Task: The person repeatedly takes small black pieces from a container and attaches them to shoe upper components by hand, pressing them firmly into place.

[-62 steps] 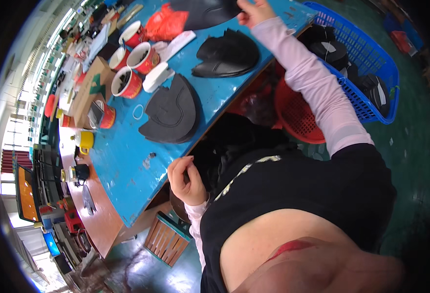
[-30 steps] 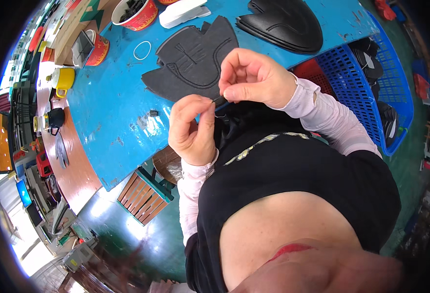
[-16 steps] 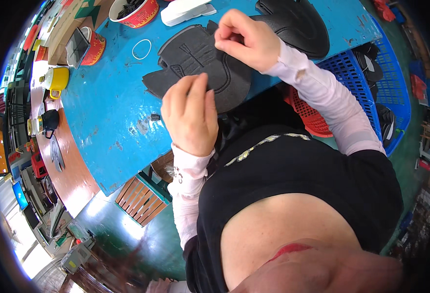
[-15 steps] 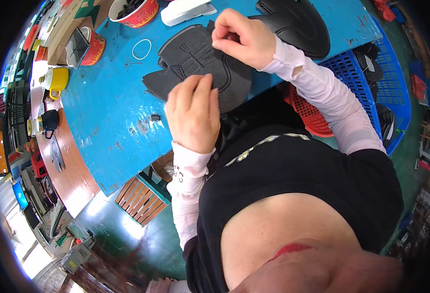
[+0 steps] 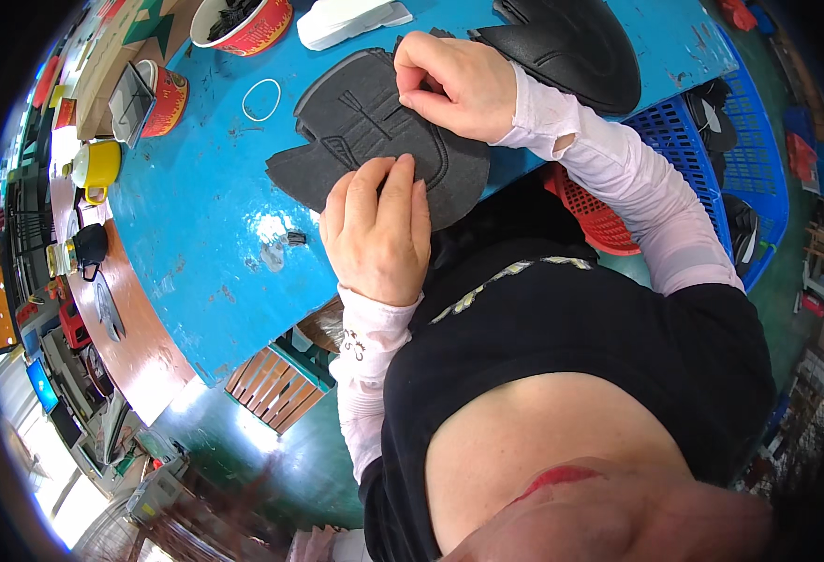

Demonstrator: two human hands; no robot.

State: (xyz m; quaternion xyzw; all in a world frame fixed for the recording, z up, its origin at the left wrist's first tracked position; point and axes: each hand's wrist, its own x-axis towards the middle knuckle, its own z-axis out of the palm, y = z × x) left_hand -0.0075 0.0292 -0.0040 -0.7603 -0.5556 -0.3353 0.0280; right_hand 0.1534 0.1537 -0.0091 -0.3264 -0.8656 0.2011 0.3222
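Observation:
A flat black shoe upper [image 5: 360, 117] with raised lines lies on the blue table [image 5: 197, 225] in front of me. My left hand [image 5: 379, 220] rests on its near edge, fingers stretched out. Over the far right part of the upper, my right hand [image 5: 459, 89] is closed in a pinch, thumb against curled fingers. What sits in that pinch is too small or hidden to make out. More black uppers [image 5: 571, 56] lie just beyond the right hand. A small dark piece [image 5: 296, 238] lies to the left of my left hand.
A red paper bowl [image 5: 243, 26] holds black bits at the back, near a white stack [image 5: 351, 21]. Another red bowl [image 5: 164, 98], a white loop [image 5: 261, 100] and a yellow mug [image 5: 98, 169] are leftward. Blue baskets [image 5: 754, 159] and a red basket [image 5: 595, 211] stand right, below the tabletop.
My right hand has shifted slightly left and nearer to me, still pinched. The left hand has moved slightly nearer to me. The view has tilted a little.

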